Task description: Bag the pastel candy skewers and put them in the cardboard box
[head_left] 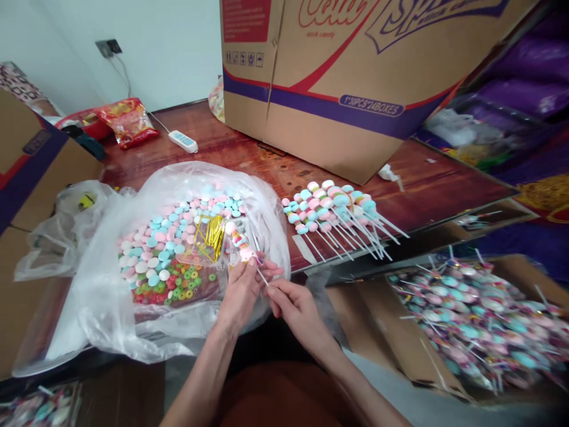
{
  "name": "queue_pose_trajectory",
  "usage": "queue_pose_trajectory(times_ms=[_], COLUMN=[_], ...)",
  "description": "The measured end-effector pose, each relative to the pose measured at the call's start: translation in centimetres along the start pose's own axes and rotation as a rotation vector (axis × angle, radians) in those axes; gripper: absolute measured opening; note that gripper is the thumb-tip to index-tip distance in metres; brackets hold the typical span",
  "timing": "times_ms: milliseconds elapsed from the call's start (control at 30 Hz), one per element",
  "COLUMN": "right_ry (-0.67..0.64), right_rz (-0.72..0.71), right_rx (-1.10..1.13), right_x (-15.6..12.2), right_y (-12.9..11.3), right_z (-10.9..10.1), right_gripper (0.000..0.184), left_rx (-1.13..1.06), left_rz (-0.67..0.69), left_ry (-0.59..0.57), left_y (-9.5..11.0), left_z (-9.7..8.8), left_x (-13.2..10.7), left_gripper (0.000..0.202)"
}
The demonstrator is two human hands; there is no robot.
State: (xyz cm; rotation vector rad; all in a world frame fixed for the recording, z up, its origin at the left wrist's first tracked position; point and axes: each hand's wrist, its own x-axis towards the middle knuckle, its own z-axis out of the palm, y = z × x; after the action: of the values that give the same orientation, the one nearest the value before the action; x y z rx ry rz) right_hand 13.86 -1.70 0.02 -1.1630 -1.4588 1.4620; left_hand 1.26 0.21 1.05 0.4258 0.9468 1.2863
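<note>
My left hand (242,290) pinches the candy end of a white stick (262,276) threaded with pastel sweets (237,239). My right hand (293,303) grips the lower end of the same stick. Both hands hover over the near edge of a large clear plastic bag (106,296) holding loose pink, blue and white round candies (160,237) and small coloured ring candies (178,287). A bundle of gold twist ties (210,236) lies on the candies just beyond my fingers.
Several finished candy sticks (338,213) lie in a pile on the brown wooden table (249,154). A big printed carton (347,77) stands behind them. An open box of wrapped candy sticks (480,323) sits at lower right. A red snack bag (127,121) and power strip (183,141) lie far left.
</note>
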Motion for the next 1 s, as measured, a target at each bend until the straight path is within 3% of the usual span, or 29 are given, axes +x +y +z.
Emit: queue_pose_trajectory(times_ms=[167, 333, 500, 733, 900, 1000], right_ry=[0.064, 0.049, 0.021, -0.018, -0.07, -0.033], right_rz=[-0.036, -0.047, -0.071, -0.124, -0.051, -0.015], right_rx=[0.029, 0.06, -0.054, -0.191, -0.125, 0.045], right_x=[1.0, 1.0, 1.0, 1.0, 2.0, 3.3], right_y=[-0.1, -0.5, -0.2, 0.3, -1.2, -2.0], right_z=[1.4, 1.9, 1.9, 2.8, 2.8, 4.0], right_gripper=[0.038, 0.038, 0.037, 0.037, 0.032, 0.026], left_rx=[0.074, 0.022, -0.108, -0.1, -0.08, -0.054], left_rz=[0.021, -0.017, 0.111, 0.115, 0.218, 0.278], left_ry=[0.013, 0.033, 0.039, 0.13, 0.107, 0.106], left_y=[-0.8, -0.1, 1.2, 1.0, 1.0, 1.4], left_z=[0.2, -0.1, -0.8, -1.7, -1.9, -2.4], left_x=[-0.5, -1.0, -0.9, -0.6, -1.0, -1.6], left_gripper=[0.035, 0.037, 0.034, 0.028, 0.022, 0.018])
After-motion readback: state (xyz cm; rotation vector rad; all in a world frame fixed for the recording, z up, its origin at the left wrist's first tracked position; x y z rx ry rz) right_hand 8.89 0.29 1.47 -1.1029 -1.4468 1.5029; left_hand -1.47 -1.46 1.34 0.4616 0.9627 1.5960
